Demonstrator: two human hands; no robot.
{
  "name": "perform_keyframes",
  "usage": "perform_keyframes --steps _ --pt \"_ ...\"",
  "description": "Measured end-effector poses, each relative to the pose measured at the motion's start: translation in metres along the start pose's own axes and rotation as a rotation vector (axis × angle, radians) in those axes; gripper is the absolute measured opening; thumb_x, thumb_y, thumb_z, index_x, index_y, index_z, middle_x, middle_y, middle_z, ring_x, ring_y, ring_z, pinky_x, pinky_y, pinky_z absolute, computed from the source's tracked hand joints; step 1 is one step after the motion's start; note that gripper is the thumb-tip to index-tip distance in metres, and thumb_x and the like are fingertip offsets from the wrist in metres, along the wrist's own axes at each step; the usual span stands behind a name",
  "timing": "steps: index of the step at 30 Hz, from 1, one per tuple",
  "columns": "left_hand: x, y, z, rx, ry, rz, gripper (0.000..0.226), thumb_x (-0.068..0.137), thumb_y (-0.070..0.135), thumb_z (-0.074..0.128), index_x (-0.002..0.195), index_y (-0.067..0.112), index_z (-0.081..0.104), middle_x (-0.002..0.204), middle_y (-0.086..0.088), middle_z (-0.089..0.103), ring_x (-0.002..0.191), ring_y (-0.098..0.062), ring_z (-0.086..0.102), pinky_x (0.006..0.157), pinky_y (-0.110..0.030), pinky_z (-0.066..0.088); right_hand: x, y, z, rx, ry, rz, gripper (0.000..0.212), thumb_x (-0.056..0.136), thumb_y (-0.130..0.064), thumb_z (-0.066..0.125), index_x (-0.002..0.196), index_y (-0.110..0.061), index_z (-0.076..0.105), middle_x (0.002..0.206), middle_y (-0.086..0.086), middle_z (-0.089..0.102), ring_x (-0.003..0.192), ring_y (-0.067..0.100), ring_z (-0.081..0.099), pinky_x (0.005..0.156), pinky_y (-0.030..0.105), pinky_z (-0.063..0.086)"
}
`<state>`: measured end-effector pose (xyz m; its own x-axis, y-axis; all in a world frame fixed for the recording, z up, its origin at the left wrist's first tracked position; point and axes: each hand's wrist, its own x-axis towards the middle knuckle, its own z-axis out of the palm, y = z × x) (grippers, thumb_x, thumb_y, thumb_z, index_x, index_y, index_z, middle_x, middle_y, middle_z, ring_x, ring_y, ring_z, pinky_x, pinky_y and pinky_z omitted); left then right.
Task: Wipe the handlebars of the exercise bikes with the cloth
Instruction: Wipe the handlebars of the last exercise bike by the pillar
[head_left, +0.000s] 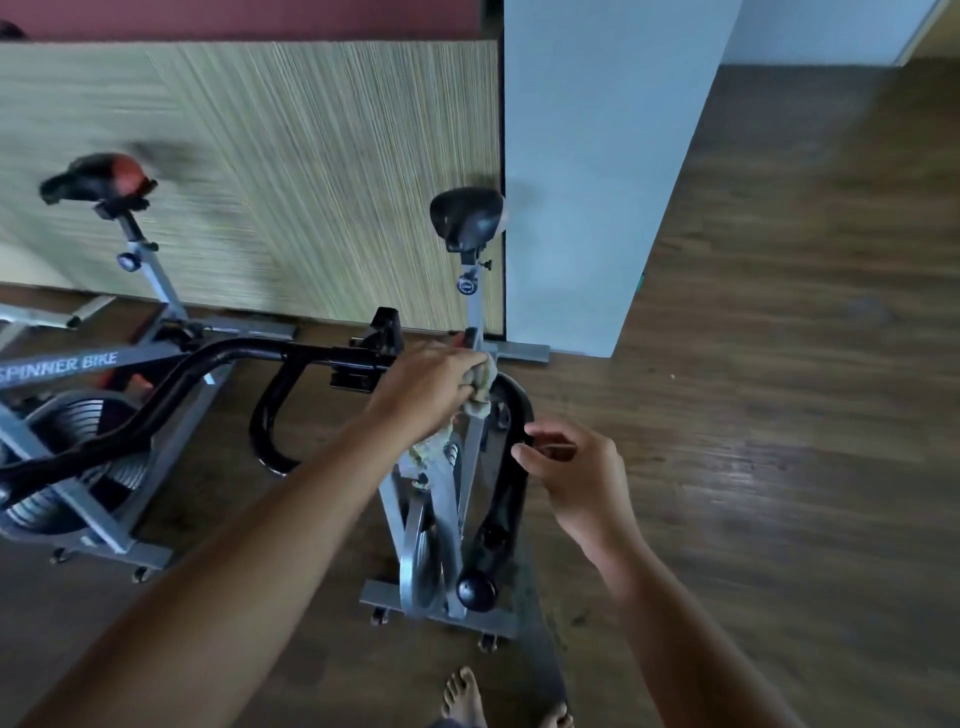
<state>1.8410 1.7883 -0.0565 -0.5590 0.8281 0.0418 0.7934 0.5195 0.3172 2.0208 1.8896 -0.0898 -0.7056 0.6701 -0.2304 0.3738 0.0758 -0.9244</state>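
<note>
Black handlebars (270, 379) of the near exercise bike (441, 519) run from the left edge across to a curved right grip (511, 467) that ends in a round knob. My left hand (426, 387) presses a pale, crumpled cloth (480, 387) onto the bar near its centre clamp; part of the cloth hangs below my wrist. My right hand (566, 467) hovers beside the right grip with its fingers loosely curled and holds nothing.
A second grey bike (98, 364) marked SPINNER BIKE stands at the left with a black and red saddle (98, 179). Behind are a woven panel wall (285, 171) and a white pillar (597, 182). Wooden floor (779, 364) spreads to the right. Bare feet (467, 699) show at the bottom.
</note>
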Motion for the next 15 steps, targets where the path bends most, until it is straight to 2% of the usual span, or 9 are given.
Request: perform_keyframes --steps 2,5,7,9,12,15 --pt "0.0 -0.019 -0.007 0.01 -0.004 -0.06 0.042 0.091 0.023 0.071 0.131 0.016 0.063 0.119 -0.007 0.07 0.104 -0.017 0.065 0.09 -0.019 0.043 0.001 0.0 -0.001 0.022 -0.012 0.018 0.022 0.082 -0.027 0.081 0.103 -0.028 0.075 0.088 -0.012 0.076 0.079 -0.002 0.07 0.076 0.019 0.056" --pt "0.002 -0.031 -0.008 -0.068 -0.037 -0.122 0.048 0.09 0.027 0.073 0.135 0.018 0.061 0.118 -0.008 0.07 0.099 -0.018 0.067 0.088 -0.027 0.049 0.001 0.0 -0.001 0.052 -0.023 0.038 0.02 0.08 -0.026 0.082 0.099 -0.029 0.075 0.088 -0.01 0.076 0.08 0.001 0.071 0.078 0.023 0.056" --pt "0.007 -0.025 -0.004 -0.102 -0.07 -0.083 0.045 0.09 0.024 0.072 0.134 0.018 0.061 0.114 -0.007 0.072 0.089 -0.014 0.065 0.085 -0.029 0.054 0.002 0.002 0.001 0.096 -0.014 0.062 0.019 0.079 -0.023 0.083 0.095 -0.029 0.075 0.087 -0.009 0.076 0.081 0.005 0.072 0.079 0.026 0.057" --pt "0.011 -0.014 0.002 -0.124 -0.108 -0.009 0.043 0.091 0.02 0.07 0.134 0.018 0.061 0.115 -0.008 0.071 0.088 -0.012 0.063 0.087 -0.032 0.055 0.003 0.002 0.003 0.146 -0.004 0.081 0.019 0.077 -0.019 0.084 0.092 -0.027 0.075 0.085 -0.006 0.076 0.081 0.009 0.072 0.077 0.026 0.057" --pt "0.015 -0.007 0.007 -0.137 -0.154 0.087 0.041 0.092 0.014 0.068 0.133 0.017 0.062 0.123 -0.009 0.068 0.104 -0.021 0.066 0.087 -0.029 0.05 0.003 0.004 0.005 0.171 0.016 0.067 0.019 0.077 -0.015 0.084 0.092 -0.024 0.076 0.082 -0.004 0.076 0.077 0.009 0.072 0.069 0.019 0.052" --pt "0.016 -0.02 -0.002 -0.07 -0.186 0.096 0.048 0.095 0.022 0.066 0.142 0.021 0.053 0.13 -0.01 0.063 0.107 -0.021 0.064 0.085 -0.024 0.041 0.001 0.004 0.008 0.198 0.032 0.051 0.019 0.078 -0.011 0.084 0.093 -0.021 0.075 0.077 -0.007 0.076 0.072 0.004 0.071 0.064 0.012 0.049"
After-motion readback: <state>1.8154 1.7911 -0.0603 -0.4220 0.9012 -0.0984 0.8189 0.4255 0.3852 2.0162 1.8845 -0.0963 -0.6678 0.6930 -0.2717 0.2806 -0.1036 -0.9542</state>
